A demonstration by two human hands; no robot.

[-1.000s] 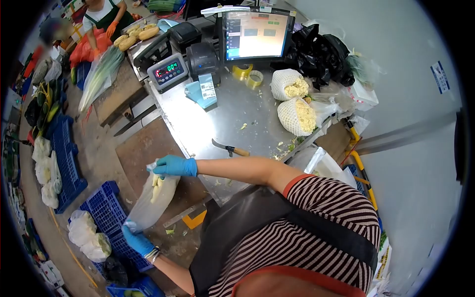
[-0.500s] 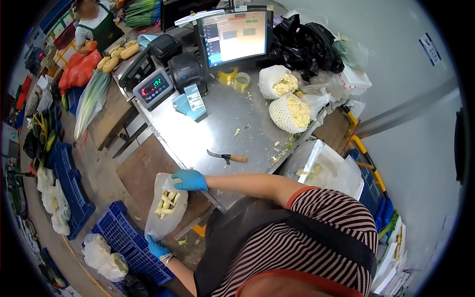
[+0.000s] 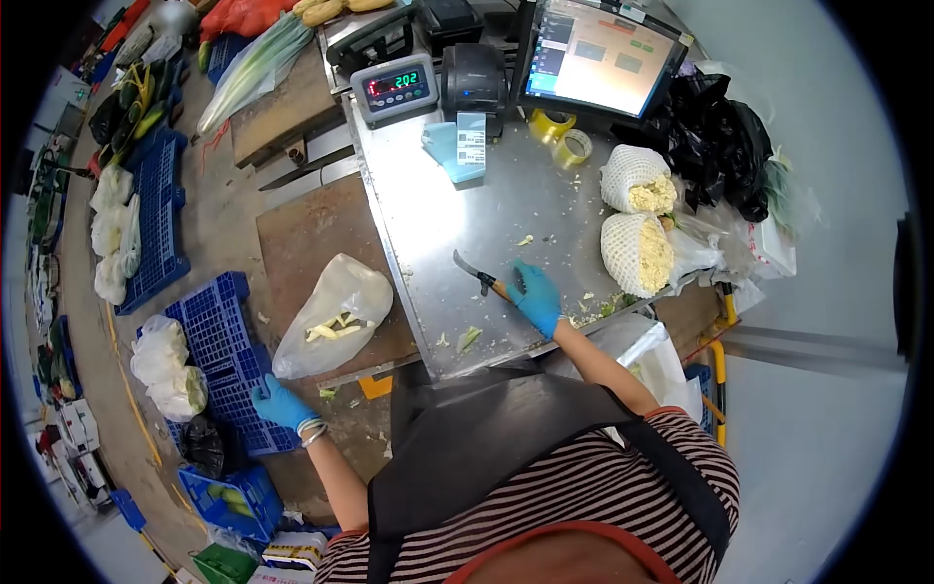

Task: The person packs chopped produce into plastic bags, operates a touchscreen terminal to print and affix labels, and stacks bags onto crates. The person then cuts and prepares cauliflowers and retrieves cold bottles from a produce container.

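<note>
Covers knife handle with right hand, apparently avoiding blade; cannot tell fingers' closure. Holds left fingers parted beside bag.

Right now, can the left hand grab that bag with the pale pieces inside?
Probably yes: the left hand is close to the near end of that bag, and nothing visible blocks the way between them.
</note>
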